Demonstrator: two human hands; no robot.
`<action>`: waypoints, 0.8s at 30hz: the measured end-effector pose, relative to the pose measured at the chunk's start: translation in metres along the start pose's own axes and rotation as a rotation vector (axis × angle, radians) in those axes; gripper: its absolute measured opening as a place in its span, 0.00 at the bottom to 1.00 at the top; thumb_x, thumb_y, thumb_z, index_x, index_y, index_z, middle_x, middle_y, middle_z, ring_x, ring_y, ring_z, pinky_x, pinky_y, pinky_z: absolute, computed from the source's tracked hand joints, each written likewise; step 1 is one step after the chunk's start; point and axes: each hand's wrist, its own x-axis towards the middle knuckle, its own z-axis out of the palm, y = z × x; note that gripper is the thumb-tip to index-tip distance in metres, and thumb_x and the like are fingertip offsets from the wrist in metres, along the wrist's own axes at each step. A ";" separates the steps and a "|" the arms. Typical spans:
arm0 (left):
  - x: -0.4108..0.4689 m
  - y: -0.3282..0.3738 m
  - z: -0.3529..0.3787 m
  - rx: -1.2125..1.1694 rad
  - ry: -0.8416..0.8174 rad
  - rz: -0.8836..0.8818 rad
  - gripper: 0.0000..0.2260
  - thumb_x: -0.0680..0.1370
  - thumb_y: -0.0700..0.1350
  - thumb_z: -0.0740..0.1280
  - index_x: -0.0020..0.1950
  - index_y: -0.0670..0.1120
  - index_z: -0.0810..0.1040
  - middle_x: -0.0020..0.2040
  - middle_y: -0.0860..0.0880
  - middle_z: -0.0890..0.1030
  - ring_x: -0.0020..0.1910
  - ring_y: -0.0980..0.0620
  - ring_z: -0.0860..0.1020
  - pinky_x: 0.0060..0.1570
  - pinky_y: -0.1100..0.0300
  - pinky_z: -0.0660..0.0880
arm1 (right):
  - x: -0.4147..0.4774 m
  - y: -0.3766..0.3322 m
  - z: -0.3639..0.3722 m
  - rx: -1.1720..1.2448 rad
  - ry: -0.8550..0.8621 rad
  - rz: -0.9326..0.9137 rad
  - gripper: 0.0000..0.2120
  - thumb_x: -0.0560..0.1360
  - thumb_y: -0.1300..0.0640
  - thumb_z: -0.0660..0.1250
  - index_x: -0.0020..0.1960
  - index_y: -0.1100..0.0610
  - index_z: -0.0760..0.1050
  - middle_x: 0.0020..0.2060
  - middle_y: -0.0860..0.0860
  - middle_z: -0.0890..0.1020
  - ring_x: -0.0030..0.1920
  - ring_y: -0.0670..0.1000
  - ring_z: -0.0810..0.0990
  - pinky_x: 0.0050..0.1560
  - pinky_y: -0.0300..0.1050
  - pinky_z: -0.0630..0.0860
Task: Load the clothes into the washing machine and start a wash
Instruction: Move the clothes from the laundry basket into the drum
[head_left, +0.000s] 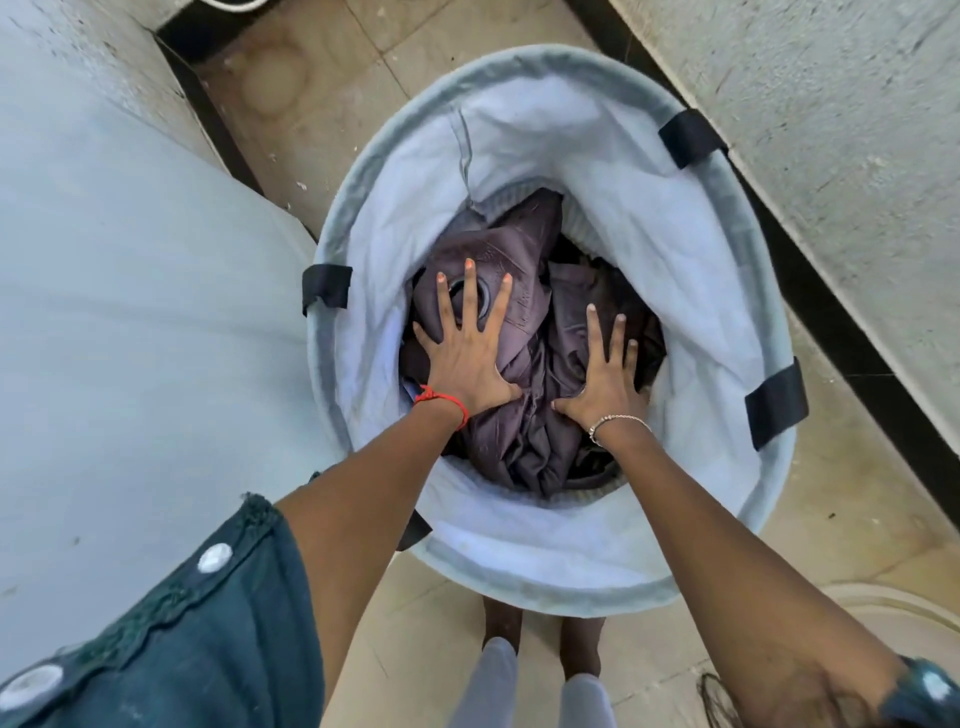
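Note:
A pale blue fabric laundry basket (701, 249) with black strap handles stands on the floor in front of me. A crumpled brownish-purple cloth (530, 415) with a metal eyelet lies at its bottom. My left hand (467, 353) is spread flat on the cloth's left part, fingers apart, a red thread on the wrist. My right hand (608, 374) rests on the cloth's right part, fingers apart, a thin bracelet on the wrist. Neither hand has closed on the fabric. Darker clothes show under the cloth at the right.
A large pale surface (130, 312), perhaps the washing machine under a cover, fills the left. A rough wall (857, 130) with a black skirting runs along the right. Beige floor tiles (322, 104) lie beyond the basket. A beige rim (893, 608) shows at lower right.

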 end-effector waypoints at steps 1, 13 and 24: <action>0.001 0.001 0.002 -0.009 -0.002 0.007 0.56 0.62 0.61 0.74 0.76 0.55 0.36 0.76 0.45 0.34 0.73 0.37 0.33 0.60 0.25 0.58 | 0.001 0.001 0.003 0.049 -0.019 -0.023 0.57 0.67 0.58 0.75 0.71 0.38 0.30 0.74 0.48 0.34 0.76 0.59 0.41 0.67 0.71 0.59; 0.002 0.002 0.012 -0.009 0.029 0.059 0.43 0.73 0.41 0.65 0.76 0.52 0.37 0.76 0.41 0.36 0.73 0.33 0.36 0.59 0.30 0.67 | 0.004 0.000 0.018 -0.019 -0.003 -0.153 0.45 0.71 0.78 0.53 0.75 0.42 0.42 0.76 0.52 0.44 0.75 0.60 0.50 0.65 0.54 0.67; 0.009 -0.008 -0.006 0.160 0.151 -0.024 0.60 0.58 0.72 0.69 0.75 0.53 0.34 0.77 0.41 0.38 0.74 0.34 0.39 0.63 0.26 0.45 | 0.000 0.007 0.018 0.028 0.017 -0.075 0.59 0.62 0.47 0.77 0.70 0.34 0.30 0.73 0.48 0.30 0.75 0.62 0.42 0.64 0.74 0.60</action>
